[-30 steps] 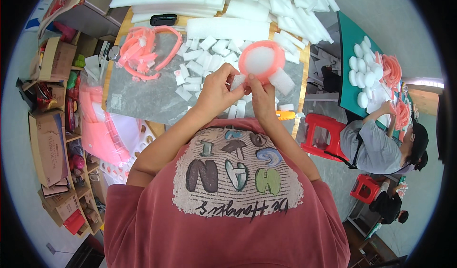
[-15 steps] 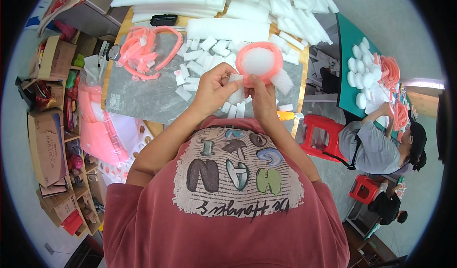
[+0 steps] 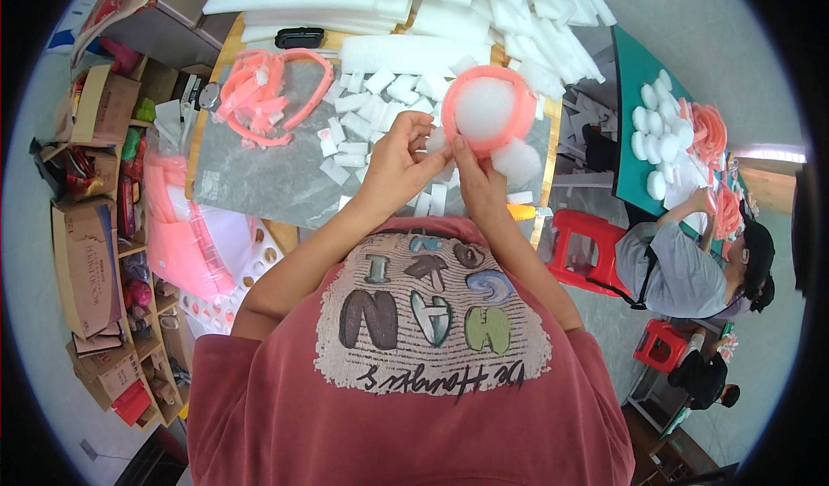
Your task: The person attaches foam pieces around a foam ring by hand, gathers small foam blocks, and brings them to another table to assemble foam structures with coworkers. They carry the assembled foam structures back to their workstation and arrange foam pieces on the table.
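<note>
A round white foam disc point(image 3: 486, 109) is ringed by a pink foam band point(image 3: 523, 110), above the right part of the grey work table. My right hand point(image 3: 480, 179) is closed on the ring's near edge, with the thumb on top and the other fingers underneath. To its left my left hand point(image 3: 401, 162) has thumb and fingers apart, the thumb tip close to the ring. A small white foam piece point(image 3: 439, 141) shows between that hand and the ring; whether it is touched I cannot tell. Another white foam piece point(image 3: 517, 163) shows at the ring's lower right.
Small white foam blocks point(image 3: 380, 106) lie scattered mid-table. Pink foam strips point(image 3: 252, 97) are heaped at left. White foam sheets point(image 3: 328, 2) pile up behind. A yellow-handled cutter point(image 3: 522, 212) sits at the near right edge. A red stool point(image 3: 587, 248) and a seated person point(image 3: 678, 266) are at right.
The pink ring with its disc has moved right and slightly farther off, tilting more toward me. My left thumb and fingers have spread farther apart.
</note>
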Motion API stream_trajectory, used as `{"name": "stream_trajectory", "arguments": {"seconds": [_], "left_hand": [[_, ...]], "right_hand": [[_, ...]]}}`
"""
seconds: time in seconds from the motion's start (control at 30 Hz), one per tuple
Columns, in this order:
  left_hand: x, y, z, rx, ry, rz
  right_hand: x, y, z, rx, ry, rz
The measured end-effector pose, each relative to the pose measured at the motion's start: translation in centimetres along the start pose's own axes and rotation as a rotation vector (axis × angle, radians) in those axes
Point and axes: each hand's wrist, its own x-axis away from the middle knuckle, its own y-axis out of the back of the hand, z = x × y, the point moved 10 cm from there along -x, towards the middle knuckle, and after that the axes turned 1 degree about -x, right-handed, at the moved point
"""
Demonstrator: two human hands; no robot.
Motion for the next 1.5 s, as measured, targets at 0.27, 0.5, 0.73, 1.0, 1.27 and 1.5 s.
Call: {"name": "stream_trajectory", "arguments": {"seconds": [0.27, 0.5, 0.73, 1.0, 1.27, 1.5], "left_hand": [[0.0, 0.0, -1.0, -0.426, -0.128, 0.008], [0.0, -0.9, -1.3, -0.422, -0.137, 0.141], [0.1, -0.7, 0.2, -0.269, -0.051, 0.2], [0.6, -0.6, 2.1, 0.068, 0.157, 0.248], [-0.3, -1.2, 0.6, 0.105, 0.096, 0.448], [-0.6, 1.3, 2.3, 0.463, 0.133, 0.497]], "right_hand": [[0.0, -0.6, 1.1, -0.109, 0.174, 0.081], [-0.1, -0.3, -0.2, -0.166, 0.12, 0.089], [0.4, -0.4, -1.8, -0.258, -0.195, 0.085], [-0.1, -1.7, -1.9, -0.741, -0.284, 0.227], [1.2, -4.3, -3.4, -1.159, -0.553, 0.376], [-2.2, 0.2, -2.3, -1.462, -0.375, 0.452]]}}
